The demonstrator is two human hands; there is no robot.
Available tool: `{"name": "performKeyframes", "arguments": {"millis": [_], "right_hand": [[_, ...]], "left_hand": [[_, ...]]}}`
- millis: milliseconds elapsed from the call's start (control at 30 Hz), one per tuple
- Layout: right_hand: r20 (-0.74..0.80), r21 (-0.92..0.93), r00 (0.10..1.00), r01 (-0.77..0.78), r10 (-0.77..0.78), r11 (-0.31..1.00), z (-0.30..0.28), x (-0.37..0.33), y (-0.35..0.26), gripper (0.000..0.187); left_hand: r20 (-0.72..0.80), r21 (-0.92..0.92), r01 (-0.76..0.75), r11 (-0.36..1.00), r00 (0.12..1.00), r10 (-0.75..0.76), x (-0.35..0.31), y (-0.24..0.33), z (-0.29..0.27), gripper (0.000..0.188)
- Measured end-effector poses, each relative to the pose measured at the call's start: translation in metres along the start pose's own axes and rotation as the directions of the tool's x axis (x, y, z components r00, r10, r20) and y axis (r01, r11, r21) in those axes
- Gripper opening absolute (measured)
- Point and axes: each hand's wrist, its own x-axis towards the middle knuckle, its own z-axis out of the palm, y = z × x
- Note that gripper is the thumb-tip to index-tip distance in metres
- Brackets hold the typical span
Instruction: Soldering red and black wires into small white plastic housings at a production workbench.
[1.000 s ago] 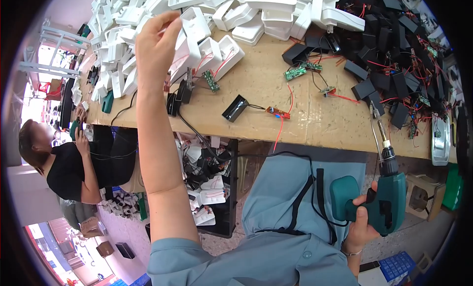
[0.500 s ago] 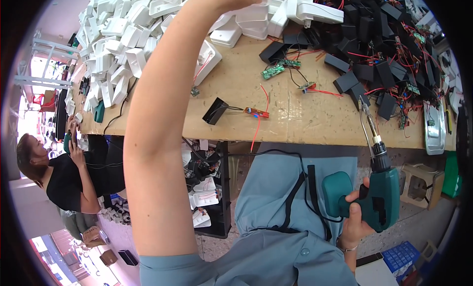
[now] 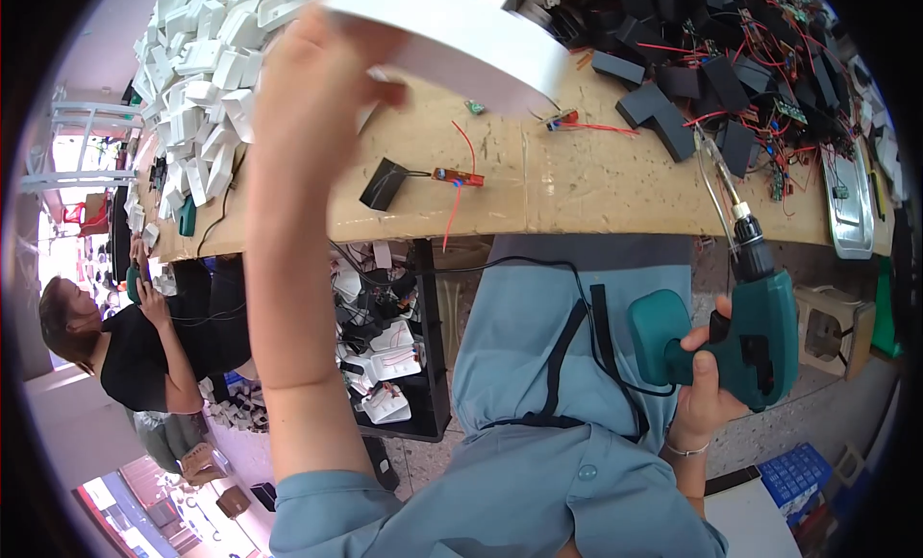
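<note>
Smeared by motion, my left hand (image 3: 322, 97) is raised over the bench with its fingers closed on the edge of a large white plastic casing (image 3: 461, 39). The casing hides part of the bench behind it. Low on the right, my right hand (image 3: 707, 395) wraps round the handle of a green soldering gun (image 3: 764, 337). Its metal tip points up, close to the heap of black boxes (image 3: 735, 82). Between my hands lies a small black box (image 3: 384, 184), wired to a little orange circuit board (image 3: 458, 177) with red leads.
White plastic casings (image 3: 207, 53) are piled at the far left. A metal tray (image 3: 852, 212) stands at the bench's right end. A black cord (image 3: 510, 260) runs across my lap to the soldering gun. A co-worker (image 3: 144, 347) sits at the left; a shelf of parts (image 3: 389, 366) is under the bench.
My left hand has come back from the far pile toward me, bringing the white casing. The soldering gun stays in my right hand. My view has shifted slightly.
</note>
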Motion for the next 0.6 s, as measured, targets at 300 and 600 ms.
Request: {"name": "performKeyframes", "arguments": {"millis": [300,600], "right_hand": [[-0.065,-0.018,0.995,0.079,-0.08,0.997,-0.007,0.001,-0.001,0.057],[-0.065,-0.013,0.997,0.043,-0.044,0.999,-0.007,-0.003,0.005,0.057]], "left_hand": [[0.584,-0.642,0.647,0.412,0.76,-0.285,-0.063,0.044,0.119,0.028],[0.258,-0.25,0.321,0.914,0.931,-0.257,-0.076,0.045,0.12,0.045]]}}
